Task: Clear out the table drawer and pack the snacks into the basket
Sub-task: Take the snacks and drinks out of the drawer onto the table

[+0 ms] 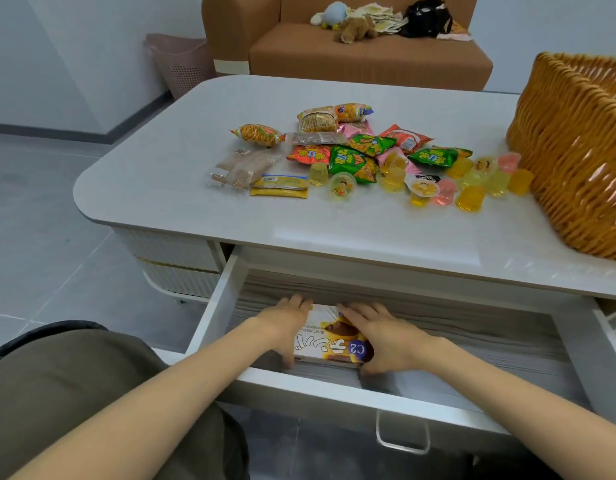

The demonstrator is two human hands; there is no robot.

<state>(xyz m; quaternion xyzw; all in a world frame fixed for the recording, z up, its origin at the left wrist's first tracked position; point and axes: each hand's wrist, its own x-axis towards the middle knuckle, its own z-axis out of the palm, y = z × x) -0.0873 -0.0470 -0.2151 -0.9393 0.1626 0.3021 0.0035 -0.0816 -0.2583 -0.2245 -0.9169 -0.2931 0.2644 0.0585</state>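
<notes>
I have both hands down in the open drawer (317, 386), which stands pulled out from under the desk (161, 174). They are on a flat snack box (331, 341) printed with "C2" that lies on the drawer floor towards its left half. My left hand (286, 327) has its grip clamped on the box's left side, fingers reaching over the far edge and thumb tucked at the near edge. My right hand (386, 337) grips the right side the same way, fingers spread across the top of the lid and thumb hooked at the near corner. I cannot tell whether the box is lifted or flat on the drawer bottom. A metal handle (402, 434) hangs on the drawer front, just right of my arms. Up on the desk a heap of snack packets (348, 157) lies in the middle: green, red and orange bags, with wrapped bars on its left edge. Yellow and pink jelly cups (469, 197) are scattered from the heap towards the right. The orange woven basket (576, 150) sits on the desk's right end, with the nearest cups just beside its wall. Beyond the desk I see a brown sofa (369, 53) with plush toys (355, 27) on its seat, and a pink laundry basket (182, 64) to its left.
</notes>
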